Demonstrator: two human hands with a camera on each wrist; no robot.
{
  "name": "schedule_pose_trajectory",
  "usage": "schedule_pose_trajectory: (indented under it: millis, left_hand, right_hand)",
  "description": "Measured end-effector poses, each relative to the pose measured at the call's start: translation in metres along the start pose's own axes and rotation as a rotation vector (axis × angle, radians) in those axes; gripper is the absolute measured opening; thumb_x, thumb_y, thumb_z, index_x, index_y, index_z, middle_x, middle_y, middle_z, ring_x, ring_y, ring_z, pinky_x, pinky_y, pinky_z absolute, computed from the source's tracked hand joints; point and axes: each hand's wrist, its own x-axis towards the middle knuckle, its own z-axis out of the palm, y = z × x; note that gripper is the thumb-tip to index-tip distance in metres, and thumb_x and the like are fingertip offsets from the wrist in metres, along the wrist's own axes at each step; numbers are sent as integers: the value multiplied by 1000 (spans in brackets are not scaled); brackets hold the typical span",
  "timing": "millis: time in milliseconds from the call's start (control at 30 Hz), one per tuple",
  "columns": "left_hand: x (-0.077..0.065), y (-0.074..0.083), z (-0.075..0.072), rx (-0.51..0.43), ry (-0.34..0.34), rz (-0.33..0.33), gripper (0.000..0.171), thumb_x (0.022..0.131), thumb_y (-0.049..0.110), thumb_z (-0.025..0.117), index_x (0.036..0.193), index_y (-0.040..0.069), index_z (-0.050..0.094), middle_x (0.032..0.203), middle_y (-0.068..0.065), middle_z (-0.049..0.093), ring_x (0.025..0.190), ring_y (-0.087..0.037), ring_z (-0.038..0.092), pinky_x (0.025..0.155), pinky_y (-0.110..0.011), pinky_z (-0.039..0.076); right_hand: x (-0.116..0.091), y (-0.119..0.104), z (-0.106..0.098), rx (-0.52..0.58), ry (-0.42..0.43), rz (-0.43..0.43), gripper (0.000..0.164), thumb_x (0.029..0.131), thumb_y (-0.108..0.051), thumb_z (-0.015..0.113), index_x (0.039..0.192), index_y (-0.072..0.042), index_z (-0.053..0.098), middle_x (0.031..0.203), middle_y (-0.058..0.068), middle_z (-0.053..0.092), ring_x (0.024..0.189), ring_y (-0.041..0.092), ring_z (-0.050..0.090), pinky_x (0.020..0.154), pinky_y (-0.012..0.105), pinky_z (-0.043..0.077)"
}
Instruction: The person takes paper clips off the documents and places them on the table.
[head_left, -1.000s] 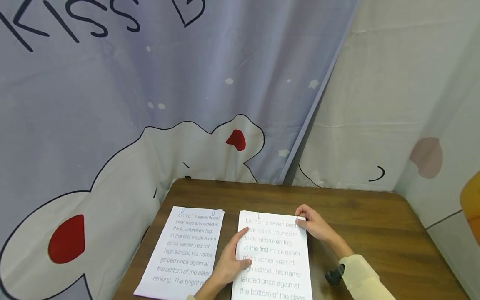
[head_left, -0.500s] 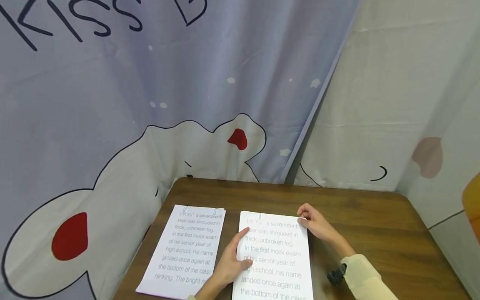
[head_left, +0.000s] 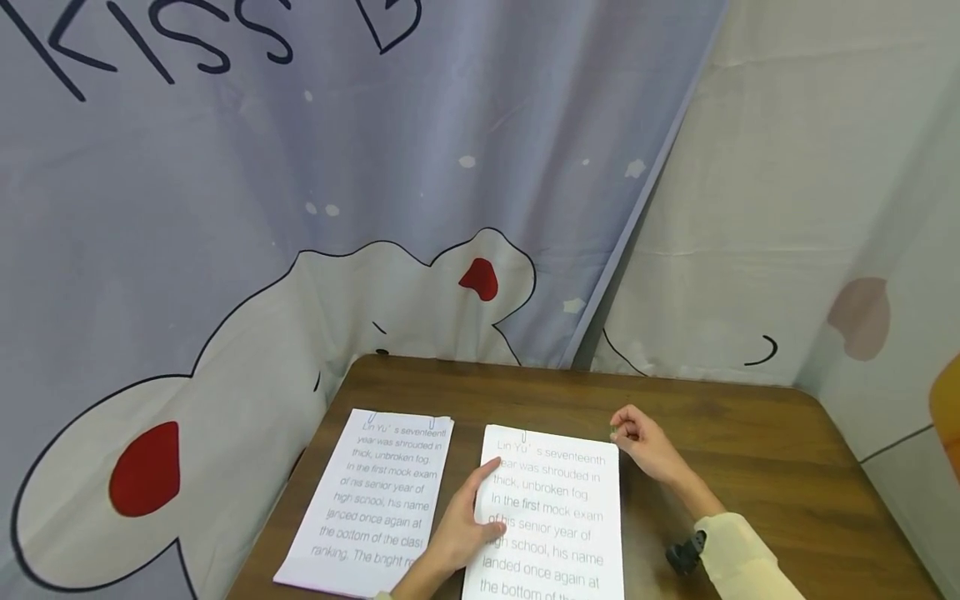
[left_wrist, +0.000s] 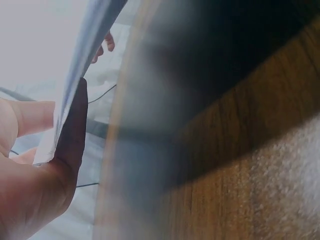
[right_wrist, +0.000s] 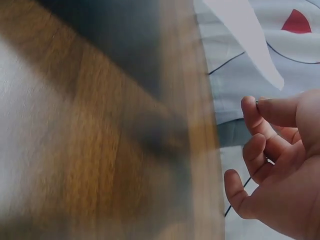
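My left hand (head_left: 467, 521) grips the left edge of a printed paper stack (head_left: 551, 508). In the left wrist view the stack's edge (left_wrist: 70, 102) runs between the thumb and the fingers, held up off the wooden table. One paper clip (head_left: 523, 436) sits on its top edge, left of the middle. Just beyond the top right corner, apart from the sheets, my right hand (head_left: 651, 446) pinches a tiny thin paper clip (right_wrist: 257, 104) between thumb and index finger, mostly hidden by the fingertips. Its other fingers are loosely curled.
A second printed stack (head_left: 375, 500) lies to the left on the wooden table (head_left: 765, 450), with two paper clips along its top edge. Behind the table hang a blue-grey printed curtain (head_left: 420, 150) and a pale cloth (head_left: 780, 183).
My right hand has moved right, off the stack's top right corner, with the small clip between its fingertips. The left hand keeps its grip on the stack. The head view has shifted slightly.
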Motion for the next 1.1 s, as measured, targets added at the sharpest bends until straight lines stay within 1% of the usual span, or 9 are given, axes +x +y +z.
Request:
schedule_pose_trajectory:
  millis: [167, 300, 367, 533, 633, 733, 867, 967, 1100]
  left_hand:
    - [0, 0, -2, 0, 13, -12, 100, 75, -14, 72, 164, 19, 40, 162, -25, 43, 113, -25, 68, 97, -25, 57]
    - [2, 1, -5, -4, 29, -16, 99, 76, -15, 71, 163, 19, 39, 163, -25, 41, 116, -30, 68, 97, -28, 59]
    - [3, 1, -7, 1, 35, -16, 99, 76, -15, 71, 164, 19, 39, 163, -24, 41, 119, -31, 67, 101, -30, 58]
    - [4, 2, -8, -10, 30, -12, 98, 77, -13, 71, 164, 16, 37, 164, -23, 41, 126, -33, 65, 108, -35, 55]
    - [4, 2, -9, -28, 24, -9, 97, 78, -13, 70, 164, 13, 36, 164, -23, 41, 124, -33, 66, 105, -30, 56]
    - [4, 2, -9, -33, 22, -13, 97, 78, -13, 70, 164, 13, 36, 163, -23, 43, 123, -32, 67, 102, -25, 56]
    - [3, 1, -9, -38, 24, -14, 97, 78, -13, 70, 164, 14, 36, 162, -23, 44, 123, -32, 67, 104, -29, 56]
    - [3, 0, -9, -38, 25, -8, 97, 78, -13, 70, 165, 13, 35, 161, -23, 45, 122, -32, 67, 104, -30, 56]
    - [3, 0, -10, -21, 29, -9, 97, 78, -12, 71, 164, 13, 36, 161, -23, 46, 122, -30, 67, 105, -28, 55]
  right_hand:
    - [-4, 5, -6, -43, 11, -20, 17, 98, 5, 65, 113, 7, 58, 80, 17, 65, 70, 15, 58, 61, 24, 44]
    - [-9, 11, -8, -86, 7, 13, 20, 95, 9, 66, 114, 7, 58, 83, 17, 68, 75, 27, 66, 62, 24, 49]
    - [-11, 15, -8, -99, 0, 37, 22, 94, 10, 67, 114, 6, 58, 84, 14, 69, 77, 27, 67, 63, 24, 50]
    - [-17, 27, -8, -157, 10, 78, 22, 91, 9, 72, 108, 1, 62, 85, 8, 69, 75, 16, 65, 63, 24, 50]
    - [-21, 32, -7, -211, 16, 81, 21, 88, 7, 76, 102, -3, 64, 84, 4, 67, 74, 9, 60, 63, 24, 49]
    - [-24, 37, -5, -257, 13, 76, 23, 86, 7, 78, 99, -6, 65, 83, 2, 65, 73, 7, 57, 64, 24, 47]
    - [-26, 38, -3, -312, 0, 84, 23, 86, 6, 79, 99, -8, 65, 81, 0, 64, 73, 7, 56, 66, 25, 45]
    - [-28, 37, -2, -372, -5, 90, 22, 86, 2, 80, 97, -11, 66, 80, -4, 64, 71, 7, 55, 69, 29, 44]
    - [-31, 35, 0, -455, -5, 89, 22, 85, -3, 82, 94, -15, 66, 78, -8, 64, 71, 6, 55, 77, 39, 41]
